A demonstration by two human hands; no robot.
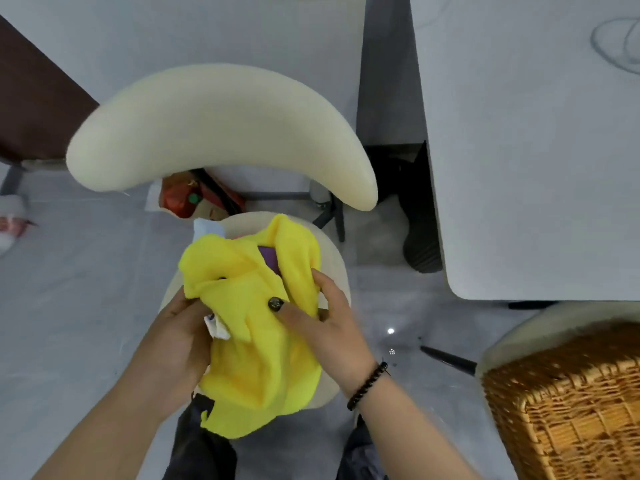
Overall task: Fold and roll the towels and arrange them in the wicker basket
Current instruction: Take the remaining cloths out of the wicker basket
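Both hands held the yellow towel (256, 341) over the chair (332, 268): the left hand (180, 334) gripped its edge, the right hand (322, 317) pinched a fold. It looked bunched, hardly folded yet. Next it likely needed flattening; the basket (568, 403) waited well right of the chair.

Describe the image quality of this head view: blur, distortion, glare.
Head view: wide-angle distortion bows the white table edge and chair backrest; overall soft focus; even lighting with faint shadows; a small glare spot on the floor; the yellow towel looks oversaturated, its texture smeared.
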